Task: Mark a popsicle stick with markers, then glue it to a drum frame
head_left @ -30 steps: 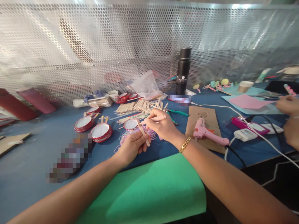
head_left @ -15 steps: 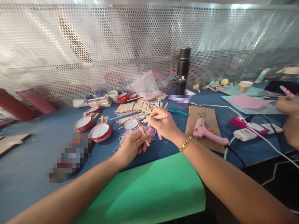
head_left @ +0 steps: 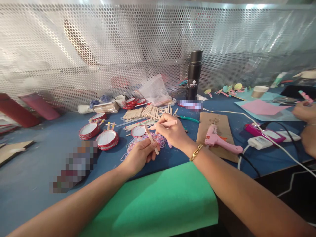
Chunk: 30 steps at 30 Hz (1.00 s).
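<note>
My left hand pinches a flat wooden stick, which slants up and away from the fingers. Beside it, my right hand is closed around a pale pink pen, its front end close to the stick's upper end. Behind and below the hands lies a loose heap of pink and purple bands. A red-rimmed white disc rests at that heap's back edge. Many wooden sticks are piled farther back.
Red-rimmed drums stand left of the bands. A pink glue gun lies on cardboard at right, near a power strip. A black bottle stands behind. Green sheet in front. Another person's hand is far right.
</note>
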{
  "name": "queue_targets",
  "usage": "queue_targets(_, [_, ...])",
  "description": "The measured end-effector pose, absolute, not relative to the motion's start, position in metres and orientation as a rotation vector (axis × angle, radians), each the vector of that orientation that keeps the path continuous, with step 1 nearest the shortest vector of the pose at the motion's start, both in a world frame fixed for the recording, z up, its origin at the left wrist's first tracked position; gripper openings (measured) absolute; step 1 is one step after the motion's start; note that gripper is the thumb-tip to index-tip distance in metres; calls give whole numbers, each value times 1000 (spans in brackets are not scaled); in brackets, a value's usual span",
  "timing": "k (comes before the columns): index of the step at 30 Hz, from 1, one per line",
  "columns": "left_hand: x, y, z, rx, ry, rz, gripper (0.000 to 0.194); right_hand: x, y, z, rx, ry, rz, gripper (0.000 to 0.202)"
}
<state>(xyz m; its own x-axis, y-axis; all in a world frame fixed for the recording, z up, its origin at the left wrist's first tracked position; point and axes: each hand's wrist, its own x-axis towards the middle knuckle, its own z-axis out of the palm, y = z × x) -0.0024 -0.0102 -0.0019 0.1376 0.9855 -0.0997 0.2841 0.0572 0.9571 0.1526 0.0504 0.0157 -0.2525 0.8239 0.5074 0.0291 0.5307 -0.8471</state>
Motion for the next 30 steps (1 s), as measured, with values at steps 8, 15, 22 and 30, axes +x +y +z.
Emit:
queue_targets(8, [-2,-10,-1,1427,1325,883,33,149,52,13,-682,-1652,897,17])
queue_targets(15, [-2,-10,-2,1449,1344,882,33,151,52,16,-741,-1684,857,19])
queue_targets(22, [-2,-10,-2,1441,1328,898,33,155,52,17,-758,-1642,876,17])
queue_targets(30, [-2,-11,-1,1437,1337,885,32,150,51,16,-702,-1653,888,17])
